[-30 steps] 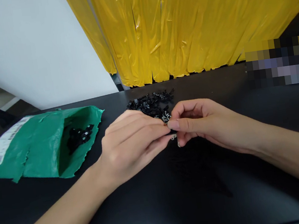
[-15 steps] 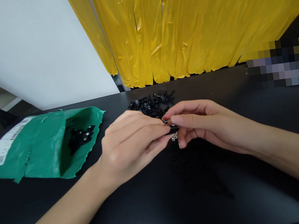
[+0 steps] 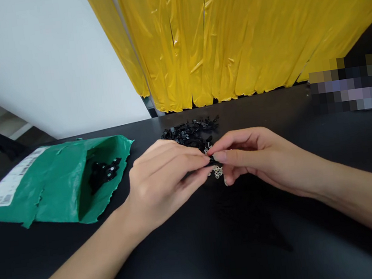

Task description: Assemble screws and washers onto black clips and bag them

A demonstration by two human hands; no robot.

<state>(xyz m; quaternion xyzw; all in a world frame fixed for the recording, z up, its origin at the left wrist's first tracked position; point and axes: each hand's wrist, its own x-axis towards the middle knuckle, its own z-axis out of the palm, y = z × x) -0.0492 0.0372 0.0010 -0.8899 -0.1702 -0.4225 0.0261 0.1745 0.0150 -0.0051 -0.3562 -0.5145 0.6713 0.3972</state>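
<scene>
Fingertips of my left hand [image 3: 164, 179] and my right hand [image 3: 252, 151] meet over the table, both closed on a small black part [image 3: 213, 159]. Most of that part is hidden by the fingers, so its exact kind does not show. Just below and behind the fingertips lie several small silvery nuts [image 3: 217, 172]. Some tiny screws [image 3: 208, 147] show between the hands. Behind my left hand spreads a heap of small black parts [image 3: 188, 131].
At the left lies a torn-open green plastic bag [image 3: 58, 188] with a white label and black parts [image 3: 103, 173] inside. Yellow plastic strips [image 3: 190, 43] hang behind the black table [image 3: 201, 256], beside a white panel [image 3: 48, 61]. The far right is pixelated.
My fingertips have drawn slightly closer around the black part, and more nuts and screws show around them. The whole view has shifted a little.
</scene>
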